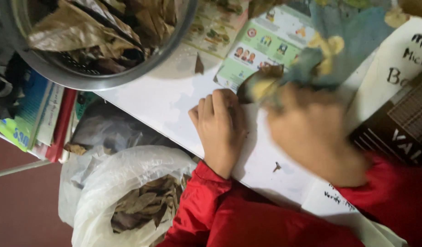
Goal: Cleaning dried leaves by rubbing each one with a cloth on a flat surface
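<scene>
Two hands are over the white table [165, 98], and I see one dry brown leaf [259, 82] lying between them. My left hand [220, 128] presses down on the leaf's near end with its fingers curled close together, so this hand is the closer one. My right hand [311, 132] is blurry and grips a blue and yellow cloth [339, 41] just past the leaf's far end, which points up and right.

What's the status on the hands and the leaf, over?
Left hand pins dry leaf to table. Right hand blurred, rubbing leaf with cloth. Leaf bowl and leaf bag off left, nothing blocking.
</scene>
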